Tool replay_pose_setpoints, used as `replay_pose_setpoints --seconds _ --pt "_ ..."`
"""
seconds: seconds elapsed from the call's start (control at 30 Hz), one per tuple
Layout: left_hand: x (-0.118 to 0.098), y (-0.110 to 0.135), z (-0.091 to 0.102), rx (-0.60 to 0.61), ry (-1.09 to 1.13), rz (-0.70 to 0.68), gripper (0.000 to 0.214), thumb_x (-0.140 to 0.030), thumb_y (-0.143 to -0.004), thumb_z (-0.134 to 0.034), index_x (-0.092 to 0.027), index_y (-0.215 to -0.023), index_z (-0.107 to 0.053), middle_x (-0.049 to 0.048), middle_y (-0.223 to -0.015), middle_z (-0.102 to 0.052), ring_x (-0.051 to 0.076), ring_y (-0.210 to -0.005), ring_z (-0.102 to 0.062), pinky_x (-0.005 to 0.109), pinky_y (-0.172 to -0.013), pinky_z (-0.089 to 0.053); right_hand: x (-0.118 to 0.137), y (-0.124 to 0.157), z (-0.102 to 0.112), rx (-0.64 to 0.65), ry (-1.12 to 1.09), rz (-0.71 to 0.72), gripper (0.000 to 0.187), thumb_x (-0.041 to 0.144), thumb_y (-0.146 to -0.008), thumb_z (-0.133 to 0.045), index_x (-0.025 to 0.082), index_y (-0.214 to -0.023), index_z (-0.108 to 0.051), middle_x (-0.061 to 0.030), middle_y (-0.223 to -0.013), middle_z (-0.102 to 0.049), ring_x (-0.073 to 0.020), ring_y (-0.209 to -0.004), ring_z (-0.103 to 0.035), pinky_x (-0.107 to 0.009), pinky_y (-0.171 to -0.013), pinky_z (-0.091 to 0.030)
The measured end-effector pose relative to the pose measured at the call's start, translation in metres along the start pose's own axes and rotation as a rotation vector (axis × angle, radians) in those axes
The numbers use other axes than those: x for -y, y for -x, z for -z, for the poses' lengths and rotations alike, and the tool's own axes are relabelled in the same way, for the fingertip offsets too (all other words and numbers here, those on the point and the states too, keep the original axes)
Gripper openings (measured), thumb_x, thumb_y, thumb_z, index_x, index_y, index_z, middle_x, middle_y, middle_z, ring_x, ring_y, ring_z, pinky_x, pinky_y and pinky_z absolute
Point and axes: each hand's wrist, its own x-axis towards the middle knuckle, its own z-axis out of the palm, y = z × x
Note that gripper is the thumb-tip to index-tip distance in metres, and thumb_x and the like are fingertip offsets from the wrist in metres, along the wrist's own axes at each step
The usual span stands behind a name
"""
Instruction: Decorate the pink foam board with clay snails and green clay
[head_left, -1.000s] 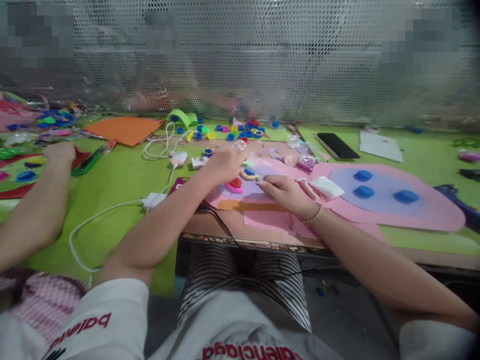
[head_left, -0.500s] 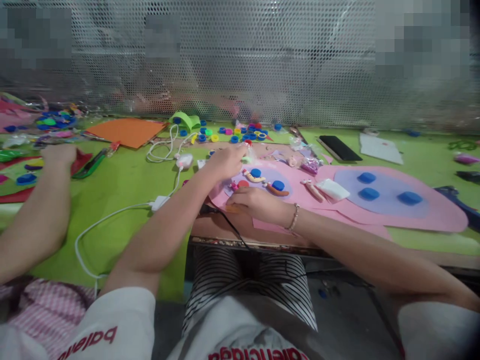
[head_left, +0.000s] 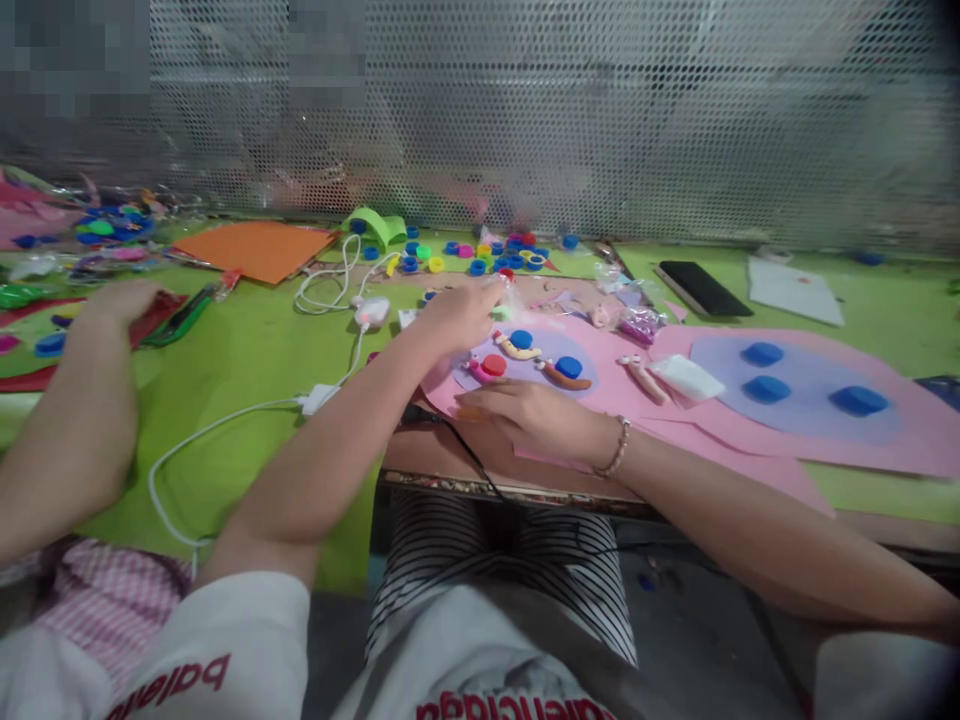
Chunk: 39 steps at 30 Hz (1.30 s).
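Note:
My left hand [head_left: 469,315] is closed at the far left edge of a pink sheet with a lilac oval [head_left: 596,375]. Its fingertips meet a clear plastic packet [head_left: 511,298], and what they grip is hidden. My right hand [head_left: 544,415] lies low over the sheet's near edge, fingers bent down on a small orange piece [head_left: 471,411]. Beyond its knuckles are three clay snail-like figures: a pink one with a red cap [head_left: 493,365], a cream one with a blue cap [head_left: 521,340] and a brown one with a blue cap [head_left: 568,367].
A second pink sheet [head_left: 922,440] bears three blue caps [head_left: 765,388]. Nearby lie a white tissue [head_left: 688,377], a phone [head_left: 703,288] and loose caps [head_left: 517,258]. White cable [head_left: 154,490] crosses the green table; a black cord [head_left: 469,455] hangs over its edge. Another person's arm [head_left: 97,400] works at left.
The view has tilted and turned slightly left. My right hand has drawn a little away from the red cap, which shows more fully. My left hand stays by the packet.

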Motion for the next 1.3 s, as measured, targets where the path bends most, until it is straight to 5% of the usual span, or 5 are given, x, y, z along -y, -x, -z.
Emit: replay_pose_setpoints --seconds 0.33,0.87,1.07,1.3 --pt "-0.001 0.000 0.001 0.073 -0.026 0.014 0.032 -0.015 -0.080 -0.039 -0.016 -0.110 -0.051 0.0117 -0.091 -0.063 0.023 -0.080 -0.058 0.032 -0.066 -0.040 0.003 0.002 -0.013 -0.006 0.101 0.167 0.028 0.019 -0.093 -0.040 0.009 -0.113 -0.055 -0.0160 -0.109 -0.064 -0.0204 -0.098 -0.061 -0.038 -0.086 -0.051" --pt "-0.001 -0.001 -0.002 0.061 -0.027 0.004 0.036 -0.015 -0.080 -0.038 -0.017 -0.115 -0.049 0.0131 -0.095 -0.064 0.025 -0.084 -0.059 0.033 -0.069 -0.042 0.021 -0.001 -0.010 -0.002 0.161 0.145 0.029 0.016 -0.092 -0.037 0.006 -0.113 -0.055 -0.0169 -0.113 -0.062 -0.0240 -0.105 -0.056 -0.040 -0.089 -0.049" --pt "0.002 -0.002 -0.005 0.046 -0.014 -0.005 0.034 -0.015 -0.079 -0.039 -0.018 -0.111 -0.050 0.0114 -0.095 -0.063 0.023 -0.082 -0.059 0.032 -0.068 -0.041 0.015 0.000 -0.012 -0.033 0.059 0.138 0.033 0.017 -0.092 -0.038 0.007 -0.119 -0.053 -0.0171 -0.120 -0.059 -0.0238 -0.117 -0.050 -0.043 -0.099 -0.042" --pt "0.004 -0.002 -0.004 0.042 0.013 0.017 0.029 -0.014 -0.078 -0.040 -0.018 -0.104 -0.051 0.0101 -0.096 -0.062 0.022 -0.081 -0.057 0.032 -0.067 -0.041 0.002 0.003 -0.003 0.007 -0.263 -0.021 0.041 0.010 -0.085 -0.037 0.014 -0.124 -0.050 -0.0103 -0.119 -0.061 -0.0171 -0.104 -0.059 -0.034 -0.090 -0.048"
